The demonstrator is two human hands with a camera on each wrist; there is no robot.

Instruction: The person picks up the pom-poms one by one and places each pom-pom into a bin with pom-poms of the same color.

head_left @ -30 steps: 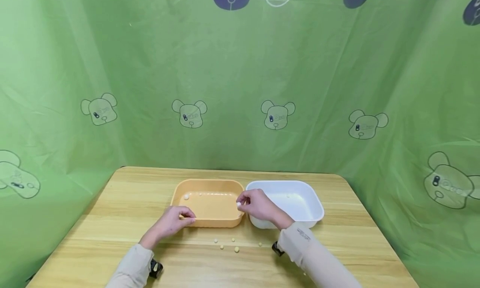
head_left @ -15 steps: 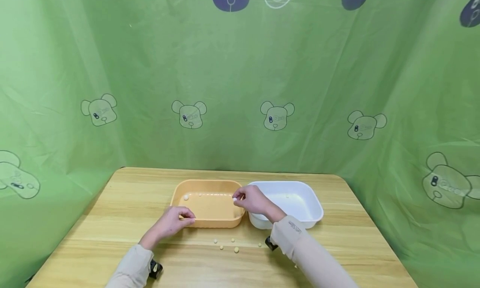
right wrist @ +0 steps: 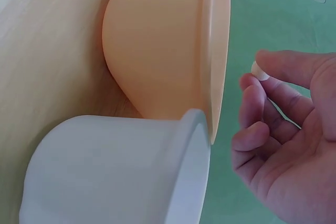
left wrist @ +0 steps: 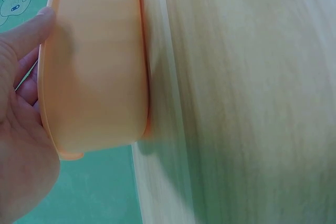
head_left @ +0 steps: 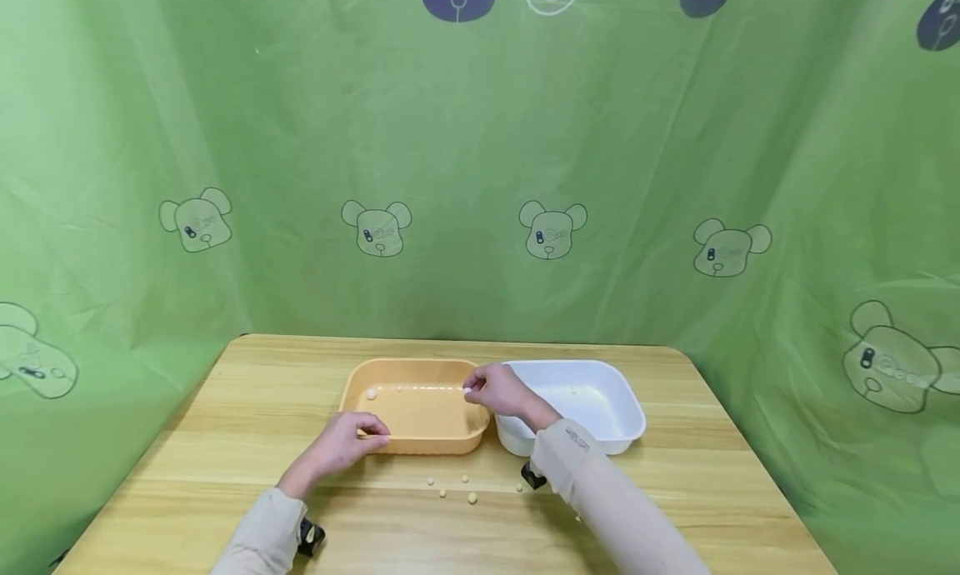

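Right hand [head_left: 498, 389]: thumb and a fingertip pinch a small white ball [right wrist: 260, 72]; the remaining fingers are loosely bent and carry nothing. The ball is held above the right end of the orange basin [head_left: 427, 447], which stands just inside the far edge of the tabletop [head_left: 712, 483], left of that edge's middle. Left hand [head_left: 341, 443]: thumb outside and fingers inside, pinching the basin's near wall at the rim, toward its near left corner. The white basin [head_left: 592, 417] stands close alongside, nearer the tabletop's far right corner; whether the two rims touch cannot be confirmed. A white piece [head_left: 371, 394] lies in the orange basin by its left end. Loose on the tabletop, between the basins and the near edge, which is out of frame, lie a white bead [head_left: 431, 482], a yellow ball [head_left: 472, 498] and smaller yellow pieces [head_left: 465, 479]. Assessment: the held ball is probably very light and, being round, liable to roll if let go; hardness cannot be established, so gentle pressure across its widest part is advised. The orange basin appears to be thin, fairly stiff plastic, apt to slide if nudged; its rim offers the soundest hold.
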